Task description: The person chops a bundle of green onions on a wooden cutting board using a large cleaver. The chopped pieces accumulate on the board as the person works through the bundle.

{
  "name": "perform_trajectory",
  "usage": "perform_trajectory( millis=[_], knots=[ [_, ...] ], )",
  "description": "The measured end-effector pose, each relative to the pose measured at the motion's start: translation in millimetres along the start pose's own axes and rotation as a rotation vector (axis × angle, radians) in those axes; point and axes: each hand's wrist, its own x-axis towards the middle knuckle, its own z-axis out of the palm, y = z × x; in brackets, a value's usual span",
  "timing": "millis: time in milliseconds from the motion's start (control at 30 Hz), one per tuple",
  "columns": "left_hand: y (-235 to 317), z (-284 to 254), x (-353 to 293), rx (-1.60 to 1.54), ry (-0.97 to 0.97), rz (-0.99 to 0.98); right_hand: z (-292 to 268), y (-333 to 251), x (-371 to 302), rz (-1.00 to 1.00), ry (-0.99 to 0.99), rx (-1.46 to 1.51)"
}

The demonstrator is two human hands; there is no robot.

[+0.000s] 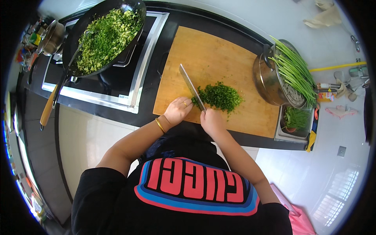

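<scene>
A cleaver-like kitchen knife (192, 88) stands on edge on a wooden cutting board (203, 47), its blade slanting away to the left. My right hand (213, 120) is closed round its handle, which the fingers mostly hide. Close against the blade's left side, my left hand (178, 110) has its fingers curled down on a small bunch of green chives (194, 101); little of the bunch shows. Finely chopped chives (221, 96) lie in a heap right of the blade, with loose bits scattered around.
At the left, a wok (137, 29) holding chopped greens with yellowish pieces stands on the stove (139, 82), its handle jutting forward. A steel steamer pot (262, 78) on the right bears long green stalks (291, 68). Before it, a sink (291, 135) holds more greens.
</scene>
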Motion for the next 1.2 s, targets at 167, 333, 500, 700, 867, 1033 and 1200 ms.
perform_trajectory(
  millis=[167, 333, 500, 700, 867, 1033, 1200],
  knots=[
    [0, -5, -3, 0.005, -0.057, -0.002, -20, 21, 3, -0.026, -0.035, 0.119],
    [3, -5, 1, 0.035, 0.005, 0.019, -33, 20, -14, -0.040, -0.145, 0.045],
    [4, -5, -2, 0.025, -0.025, -0.004, -29, 20, -19, -0.038, -0.186, -0.020],
    [0, 2, -6, -0.035, -0.054, -0.028, -4, -2, 1, 0.005, -0.056, 0.004],
    [8, 7, 0, -0.074, 0.087, -0.138, -1, 24, 10, 0.072, 0.001, 0.359],
    [23, 17, 15, -0.080, 0.106, -0.322, -29, 24, -8, 0.221, -0.031, 0.624],
    [11, 31, 16, -0.060, 0.141, -0.238, -36, 26, -15, 0.216, -0.040, 0.594]
  ],
)
